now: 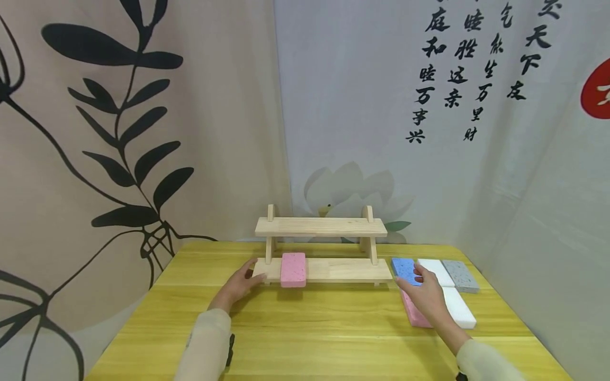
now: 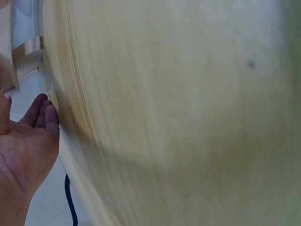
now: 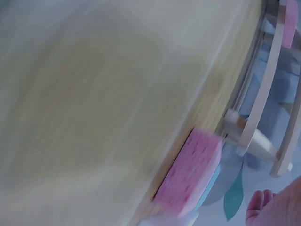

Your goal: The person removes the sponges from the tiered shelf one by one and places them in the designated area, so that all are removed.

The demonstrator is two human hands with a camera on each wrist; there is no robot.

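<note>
A two-tier wooden shelf (image 1: 343, 270) stands at the back of the table, with a pink sponge (image 1: 293, 270) lying left of centre on its lower board. My left hand (image 1: 236, 288) is at that board's left end, thumb by the front corner, fingers loosely bent in the left wrist view. Over the sponges to the right, my right hand (image 1: 429, 299) hovers with thumb and fingers apart and nothing between them. Closest to its fingertips is a blue sponge (image 1: 402, 267); a second pink sponge (image 1: 413, 312) lies partly hidden beneath the hand.
Beside the blue and pink sponges lie two white ones, a rear white sponge (image 1: 437, 271) and a front white sponge (image 1: 459, 309), plus a grey sponge (image 1: 460, 275). The yellow wooden table (image 1: 324, 328) meets a printed cloth backdrop (image 1: 343, 132) behind and at the right.
</note>
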